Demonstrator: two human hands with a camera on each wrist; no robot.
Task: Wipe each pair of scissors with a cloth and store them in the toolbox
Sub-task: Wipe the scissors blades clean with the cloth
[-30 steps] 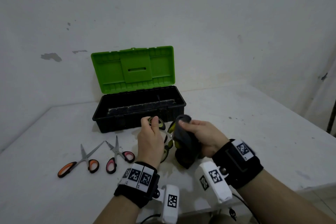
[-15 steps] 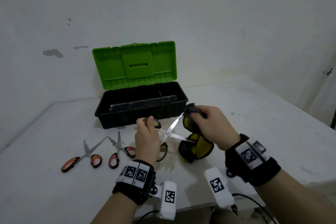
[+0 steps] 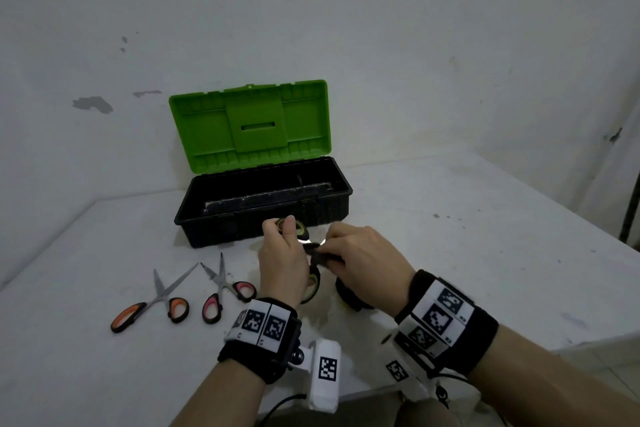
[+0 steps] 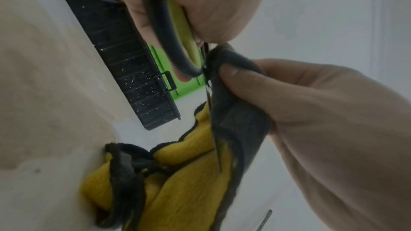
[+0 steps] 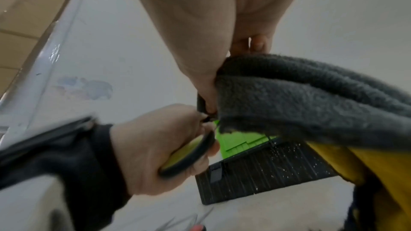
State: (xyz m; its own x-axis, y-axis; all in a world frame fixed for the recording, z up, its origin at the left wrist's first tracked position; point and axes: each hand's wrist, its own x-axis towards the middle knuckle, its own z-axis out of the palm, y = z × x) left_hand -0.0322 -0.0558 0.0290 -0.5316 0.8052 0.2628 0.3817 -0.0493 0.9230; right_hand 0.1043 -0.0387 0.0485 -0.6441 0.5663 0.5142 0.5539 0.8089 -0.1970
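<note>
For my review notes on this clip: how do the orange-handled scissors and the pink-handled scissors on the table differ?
The orange-handled scissors lie further left; the pink-handled scissors lie nearer the left hand. The orange pair looks longer, the pink pair shorter. The orange pair's handles are unequal, one long loop and one small; the pink pair's loops look closer in size. Both lie flat on the table, partly open, blades pointing towards the toolbox, untouched by either of the hands.

A bare, makeshift work corner: a scuffed white wall [image 3: 381, 28] with chipped paint, a stained white table [image 3: 485, 236], and an open green-lidded toolbox [image 3: 256, 191] set against the wall.
</note>
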